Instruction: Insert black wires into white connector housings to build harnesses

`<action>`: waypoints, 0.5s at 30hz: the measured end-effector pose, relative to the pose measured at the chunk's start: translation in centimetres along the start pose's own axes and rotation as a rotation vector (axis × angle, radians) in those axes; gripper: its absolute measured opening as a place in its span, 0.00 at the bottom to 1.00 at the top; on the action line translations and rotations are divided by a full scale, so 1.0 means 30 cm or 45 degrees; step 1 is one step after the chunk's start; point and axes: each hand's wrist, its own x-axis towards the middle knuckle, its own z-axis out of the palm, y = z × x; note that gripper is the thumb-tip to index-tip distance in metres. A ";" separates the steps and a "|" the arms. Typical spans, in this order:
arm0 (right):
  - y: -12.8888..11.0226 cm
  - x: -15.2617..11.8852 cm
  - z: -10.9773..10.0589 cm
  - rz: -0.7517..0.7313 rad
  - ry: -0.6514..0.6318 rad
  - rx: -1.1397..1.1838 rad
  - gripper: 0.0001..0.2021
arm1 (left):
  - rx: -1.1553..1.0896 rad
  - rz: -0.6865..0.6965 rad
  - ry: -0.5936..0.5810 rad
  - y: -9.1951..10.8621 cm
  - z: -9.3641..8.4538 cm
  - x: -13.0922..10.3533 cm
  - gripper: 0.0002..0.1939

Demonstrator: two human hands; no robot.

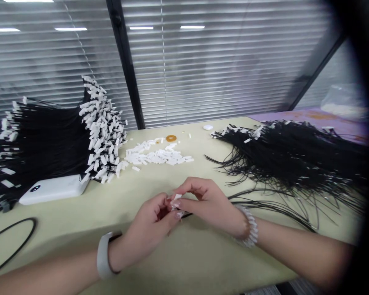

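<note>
My left hand (153,219) and my right hand (206,205) meet over the middle of the table, fingertips pinched together. Between them shows a small white connector housing (177,197), held by my right thumb and fingers. A black cable (187,215) runs out from under the fingertips of my left hand, which are closed on it; its end is hidden. Several loose black cables (273,207) lie to the right, behind my right wrist. Beyond my hands a scattered heap of white connector housings (162,156) lies on the table.
A tall stack of black cables with white ends (55,135) stands at left, a white power bank (55,188) before it. A big pile of black cables (289,155) covers the right. An amber tape ring (171,138) lies at the back, near window blinds (221,65).
</note>
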 end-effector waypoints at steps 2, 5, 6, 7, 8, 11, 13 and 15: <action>-0.008 -0.003 -0.004 -0.020 -0.022 -0.033 0.08 | 0.005 0.005 0.017 -0.002 0.000 0.000 0.09; -0.019 0.000 -0.015 -0.077 -0.062 -0.081 0.08 | 0.026 0.023 0.037 -0.008 -0.004 -0.002 0.10; -0.023 0.004 -0.021 -0.115 -0.091 -0.101 0.08 | 0.045 0.029 0.048 -0.010 -0.006 -0.003 0.11; -0.026 0.010 -0.030 -0.156 -0.118 -0.134 0.08 | 0.065 0.036 0.062 -0.011 -0.008 -0.004 0.11; -0.028 0.018 -0.040 -0.187 -0.138 -0.185 0.08 | 0.084 0.038 0.076 -0.011 -0.011 -0.004 0.11; -0.032 0.044 -0.078 -0.140 -0.235 -0.402 0.11 | 0.120 0.004 0.108 -0.008 -0.017 -0.004 0.13; -0.035 0.057 -0.104 -0.048 -0.417 -0.481 0.15 | 0.122 -0.024 0.126 -0.003 -0.018 -0.004 0.13; -0.041 0.063 -0.125 0.001 -0.607 -0.491 0.18 | 0.131 -0.035 0.143 0.001 -0.017 -0.005 0.14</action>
